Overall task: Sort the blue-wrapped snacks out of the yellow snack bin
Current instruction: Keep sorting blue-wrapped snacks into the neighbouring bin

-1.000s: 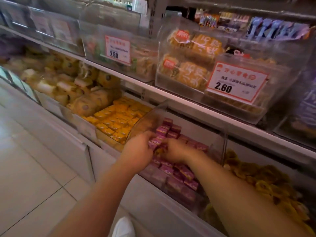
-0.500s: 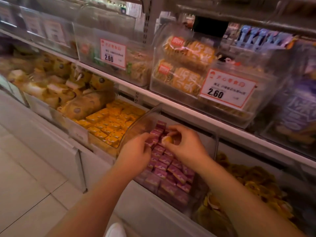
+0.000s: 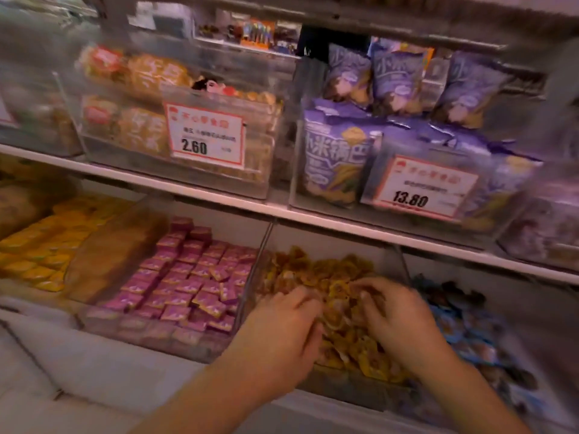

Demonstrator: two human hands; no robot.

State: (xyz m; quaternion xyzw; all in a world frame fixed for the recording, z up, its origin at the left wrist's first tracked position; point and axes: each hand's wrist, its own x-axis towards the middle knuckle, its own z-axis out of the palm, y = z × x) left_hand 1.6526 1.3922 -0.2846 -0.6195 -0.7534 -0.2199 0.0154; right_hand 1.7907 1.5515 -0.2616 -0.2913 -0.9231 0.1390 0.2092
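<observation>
Both hands are reaching into the yellow snack bin [image 3: 332, 267], a clear-walled bin on the lower shelf that is holding a loose heap of small, crinkled yellow-orange wrapped snacks [image 3: 347, 343]. The left hand [image 3: 282, 327] is lying on the near left part of the heap with its fingers curled down into the wrappers, and the right hand [image 3: 398, 314] is sitting just beside it on the right, fingertips bent and pressing among the pieces (the blur is hiding whether either hand is actually pinching a piece, so I cannot tell). The blue-wrapped snacks [image 3: 460, 321] are showing in the neighbouring bin to the right, a jumble of pale blue and dark packets; none is plainly showing in the yellow heap. To the left, pink-wrapped squares [image 3: 188, 277] are lying in neat rows in their own bin. Above, a shelf [image 3: 219, 202] is carrying purple bags [image 3: 338, 155].
</observation>
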